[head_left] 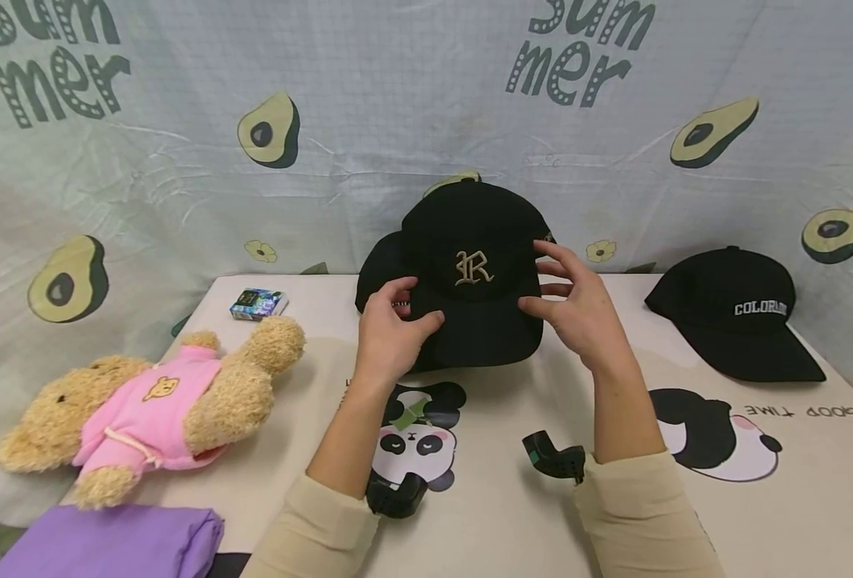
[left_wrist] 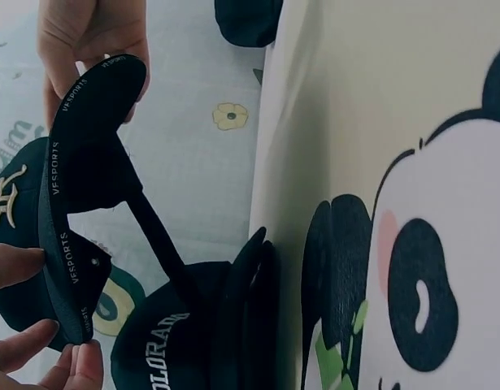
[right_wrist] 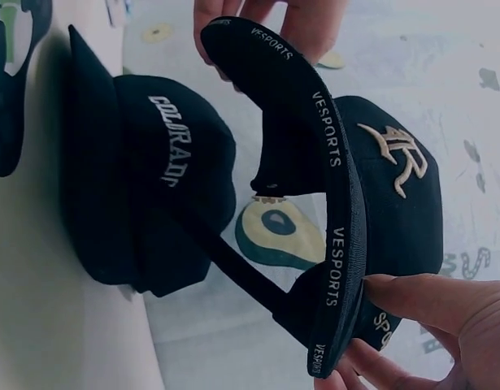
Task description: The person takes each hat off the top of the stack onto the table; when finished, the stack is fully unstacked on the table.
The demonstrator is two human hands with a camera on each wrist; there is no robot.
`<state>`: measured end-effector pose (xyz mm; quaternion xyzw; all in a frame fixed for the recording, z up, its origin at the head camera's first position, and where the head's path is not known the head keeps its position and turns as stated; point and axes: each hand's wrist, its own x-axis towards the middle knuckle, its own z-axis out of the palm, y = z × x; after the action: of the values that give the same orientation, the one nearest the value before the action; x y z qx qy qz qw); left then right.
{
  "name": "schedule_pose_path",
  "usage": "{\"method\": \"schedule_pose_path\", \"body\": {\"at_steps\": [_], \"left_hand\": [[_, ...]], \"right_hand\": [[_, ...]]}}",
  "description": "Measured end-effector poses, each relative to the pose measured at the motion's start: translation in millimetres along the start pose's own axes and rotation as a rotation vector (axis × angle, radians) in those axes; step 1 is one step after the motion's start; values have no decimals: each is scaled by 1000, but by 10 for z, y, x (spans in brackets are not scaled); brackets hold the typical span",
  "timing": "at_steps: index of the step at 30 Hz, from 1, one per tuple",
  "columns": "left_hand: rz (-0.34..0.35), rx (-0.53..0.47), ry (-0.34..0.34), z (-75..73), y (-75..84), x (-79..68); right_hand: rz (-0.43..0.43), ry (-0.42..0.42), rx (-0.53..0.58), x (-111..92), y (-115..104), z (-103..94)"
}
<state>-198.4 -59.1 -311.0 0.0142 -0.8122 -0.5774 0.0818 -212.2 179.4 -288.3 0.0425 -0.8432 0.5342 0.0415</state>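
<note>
A black baseball cap with a gold R emblem point(head_left: 484, 213) is held up in both hands, front toward me. My left hand point(head_left: 390, 333) pinches one side of its brim, thumb in front. The right hand point(head_left: 578, 301) grips the opposite side near the brim. In the right wrist view the brim's underside point(right_wrist: 266, 73) shows repeated VESPORTS lettering, and a back strap point(right_wrist: 241, 272) hangs toward a black COLORADO cap point(right_wrist: 201, 122). That lower cap point(head_left: 377, 269) sits on the table behind the held one, mostly hidden in the head view.
Another black COLORADO cap point(head_left: 730, 297) rests at the table's right. A plush toy in a pink top point(head_left: 152, 409) lies at left, beside a small blue box point(head_left: 258, 304) and folded purple cloth point(head_left: 116, 542). An avocado-print curtain point(head_left: 397, 104) hangs behind the table.
</note>
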Motion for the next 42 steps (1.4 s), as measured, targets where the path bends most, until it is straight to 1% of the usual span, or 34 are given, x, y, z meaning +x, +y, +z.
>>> {"method": "schedule_pose_path", "body": {"at_steps": [14,20,23,28,34,38,42], "left_hand": [[4,-9,-5,77,69,-6],[19,-21,-6,170,115,1],[23,-21,-3,224,133,0],[13,-23,-6,277,135,-12],[24,-23,-14,299,145,-14],[22,-20,-5,306,164,-4],[30,-21,1,348,175,16]], "right_hand": [[-20,33,-21,-48,9,-86],[-14,70,-41,-69,8,-159],[-15,82,-33,-79,28,-189],[-11,87,-29,-87,69,-213],[-14,94,-36,-81,70,-247],[-16,94,-31,-66,68,-257],[-12,101,-21,-61,76,-287]]}}
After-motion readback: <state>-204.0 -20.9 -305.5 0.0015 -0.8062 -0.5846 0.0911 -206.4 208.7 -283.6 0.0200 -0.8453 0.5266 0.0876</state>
